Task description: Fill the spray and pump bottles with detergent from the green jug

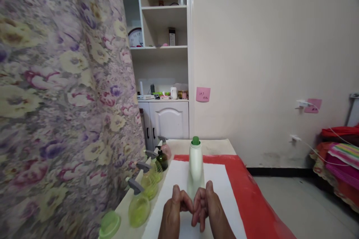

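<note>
My left hand (178, 207) and my right hand (206, 207) are held close together at the front, thumbs up. Their fingers are loosely bent inward, with the fingertips meeting or nearly so, and neither hand holds anything visible. Just beyond them a tall pale green bottle (196, 164) stands upright, a green piece (195, 140) showing at its mouth. Its lower part is partly hidden behind my fingers. White paper (217, 179) lies beneath, on top of a red sheet (238, 179).
Along the table's left edge stand several pump bottles: yellow-green (139, 209), dark green (162, 160) and pink (166, 148). A light green lid or dish (110, 224) is nearest. A floral curtain (70, 101) hangs at left; a cabinet (171, 119) stands behind.
</note>
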